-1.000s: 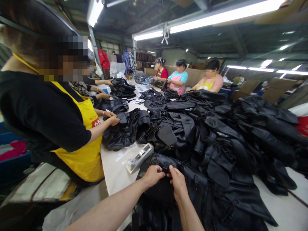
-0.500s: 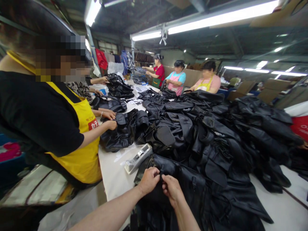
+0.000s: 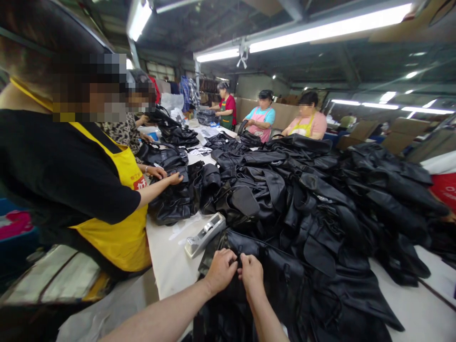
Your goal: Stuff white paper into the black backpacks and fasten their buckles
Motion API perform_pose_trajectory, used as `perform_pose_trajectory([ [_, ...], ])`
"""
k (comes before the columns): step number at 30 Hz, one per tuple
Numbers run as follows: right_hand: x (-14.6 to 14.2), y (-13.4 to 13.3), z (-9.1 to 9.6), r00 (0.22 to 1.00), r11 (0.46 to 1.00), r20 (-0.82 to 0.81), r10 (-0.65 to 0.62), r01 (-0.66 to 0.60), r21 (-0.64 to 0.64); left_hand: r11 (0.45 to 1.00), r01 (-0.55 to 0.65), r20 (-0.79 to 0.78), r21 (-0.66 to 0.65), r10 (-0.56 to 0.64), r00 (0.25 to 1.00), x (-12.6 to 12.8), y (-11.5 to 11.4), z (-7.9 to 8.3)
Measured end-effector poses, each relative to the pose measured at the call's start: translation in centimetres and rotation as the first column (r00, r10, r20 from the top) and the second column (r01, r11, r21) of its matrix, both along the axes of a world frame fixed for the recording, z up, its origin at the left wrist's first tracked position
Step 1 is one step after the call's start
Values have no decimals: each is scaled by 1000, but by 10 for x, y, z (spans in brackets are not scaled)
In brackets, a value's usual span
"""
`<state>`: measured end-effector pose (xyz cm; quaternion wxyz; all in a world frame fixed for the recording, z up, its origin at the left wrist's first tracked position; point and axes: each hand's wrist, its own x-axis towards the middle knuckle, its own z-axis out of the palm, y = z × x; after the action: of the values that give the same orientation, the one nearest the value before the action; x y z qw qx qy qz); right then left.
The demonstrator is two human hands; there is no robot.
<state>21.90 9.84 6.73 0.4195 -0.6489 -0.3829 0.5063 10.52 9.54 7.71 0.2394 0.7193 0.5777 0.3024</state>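
My left hand (image 3: 221,270) and my right hand (image 3: 251,274) meet knuckle to knuckle on the top edge of a black leather bag (image 3: 281,280) that lies in front of me on the white table (image 3: 167,266). Both hands are closed in a pinch on the bag's rim, fingers curled inward. A grey tape dispenser (image 3: 205,234) sits just left of my left hand. Behind the bag rises a big heap of black leather bags (image 3: 306,199).
A person in a yellow apron (image 3: 117,228) stands close at my left, hands on a black bag (image 3: 174,199). More people work along the table's far side and left side. Red fabric (image 3: 445,187) lies at the right edge. Cardboard boxes stand behind.
My two hands have drawn closer together and slid slightly down toward me on the bag's edge. The person at my left has shifted a hand forward over their bag.
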Motion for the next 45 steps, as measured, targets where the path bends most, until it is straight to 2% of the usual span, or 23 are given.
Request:
perform_pose_trajectory([
  [4, 3, -3, 5, 1000, 1000, 16, 0, 0, 9, 1000, -17, -24, -22, 17, 1000, 0, 2, 2],
  [10, 12, -21, 14, 995, 999, -86, 45, -45, 3, 1000, -8, -50, 23, 9, 999, 1, -4, 7],
  [16, 4, -11, 11, 993, 1000, -116, -10, 7, -21, 998, 11, -70, 63, -7, 998, 1, -12, 4],
  [23, -1, -12, 7, 991, 998, -122, 53, -48, 48, 996, -63, 2, -66, 63, 998, -3, -4, 0],
  [28, -1, -12, -2, 996, 992, -44, 75, -71, 100, 989, -99, 91, -108, 109, 990, -1, -7, -7],
  [32, -2, -3, -10, 996, 989, 77, 44, -55, 138, 981, -76, 203, -176, 112, 973, 0, -11, -7],
  [34, -3, 0, -10, 985, 981, 174, 4, -37, 190, 971, -71, 239, -229, 127, 963, 1, -10, -5],
  [37, -3, -2, 1, 948, 965, 314, -50, -35, 259, 953, -51, 231, -298, 124, 965, 0, -4, -1],
  [39, 6, -7, 13, 927, 957, 370, -61, -51, 287, 940, -10, 222, -340, 90, 971, -2, 2, -1],
  [41, 28, -20, 24, 905, 949, 416, -89, -50, 312, 926, 23, 216, -376, 64, 974, -7, 8, -3],
  [43, 64, -41, 29, 866, 950, 471, -166, 13, 312, 930, 8, 189, -368, 66, 980, -13, 11, -4],
  [45, 108, -70, 24, 814, 956, 525, -250, 123, 265, 964, -59, 129, -258, 94, 987, -19, 6, -1],
])
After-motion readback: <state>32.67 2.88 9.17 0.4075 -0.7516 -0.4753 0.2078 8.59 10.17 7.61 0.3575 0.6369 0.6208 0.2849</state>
